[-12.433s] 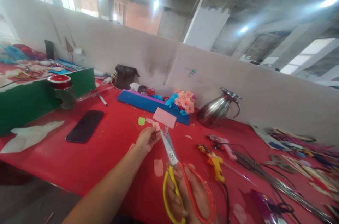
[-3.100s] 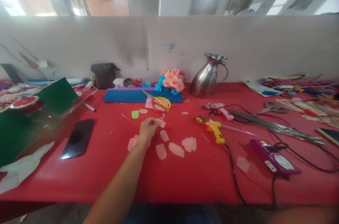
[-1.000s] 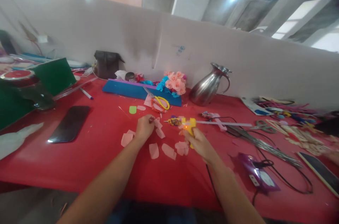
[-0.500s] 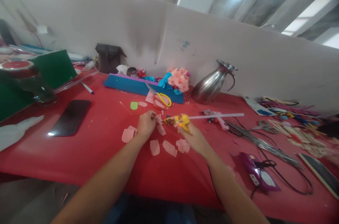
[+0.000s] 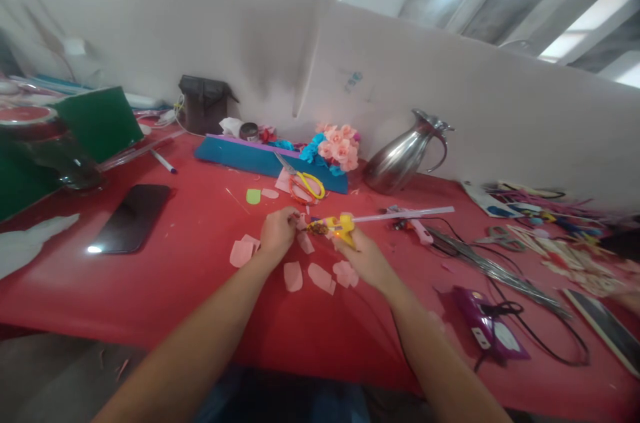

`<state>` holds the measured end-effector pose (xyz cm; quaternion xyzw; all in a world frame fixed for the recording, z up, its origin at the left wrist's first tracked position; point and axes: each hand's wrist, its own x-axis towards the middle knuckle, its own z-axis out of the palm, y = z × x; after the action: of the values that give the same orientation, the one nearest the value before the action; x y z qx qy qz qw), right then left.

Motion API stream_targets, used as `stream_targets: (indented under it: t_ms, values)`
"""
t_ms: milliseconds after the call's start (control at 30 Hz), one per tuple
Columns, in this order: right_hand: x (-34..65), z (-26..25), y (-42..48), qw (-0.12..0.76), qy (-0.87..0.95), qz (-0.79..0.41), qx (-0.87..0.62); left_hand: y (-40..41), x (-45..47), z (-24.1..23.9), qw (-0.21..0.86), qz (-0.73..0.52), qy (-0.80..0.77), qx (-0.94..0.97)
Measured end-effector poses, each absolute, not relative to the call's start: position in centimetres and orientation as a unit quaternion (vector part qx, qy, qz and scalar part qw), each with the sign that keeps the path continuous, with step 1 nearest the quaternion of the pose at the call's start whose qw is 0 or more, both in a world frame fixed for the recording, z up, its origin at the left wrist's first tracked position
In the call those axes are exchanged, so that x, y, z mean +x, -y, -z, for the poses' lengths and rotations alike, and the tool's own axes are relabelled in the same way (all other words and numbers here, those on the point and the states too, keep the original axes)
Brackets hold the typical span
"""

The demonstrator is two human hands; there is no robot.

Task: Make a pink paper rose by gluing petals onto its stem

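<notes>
My left hand is closed in a pinch on a small pink paper petal just above the red table. My right hand grips a yellow glue gun with a lit orange lamp, a white glue stick jutting out to the right. The gun's nozzle points left, right at the pinched petal. Several cut pink petals lie on the table under and between my hands.
Yellow-and-red scissors lie on a blue foam sheet beside paper flowers. A steel jug stands behind, a black phone lies left, a purple device with cables and wires lies right.
Over the last second my right hand carried the glue gun left and up until its nozzle met the petal in my left hand. Before that the scissors were laid on the blue sheet.
</notes>
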<state>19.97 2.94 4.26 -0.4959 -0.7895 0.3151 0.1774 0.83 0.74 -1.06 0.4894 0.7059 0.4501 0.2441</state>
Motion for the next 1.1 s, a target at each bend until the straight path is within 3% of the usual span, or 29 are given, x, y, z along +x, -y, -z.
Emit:
stream_targets:
  t_ms: [1100]
  values:
    - [20.7, -4.0, -3.7, 0.191, 0.776, -0.288, -0.528, -0.3, 0.9, 0.2, 0.287, -0.442, -0.694, 0.491]
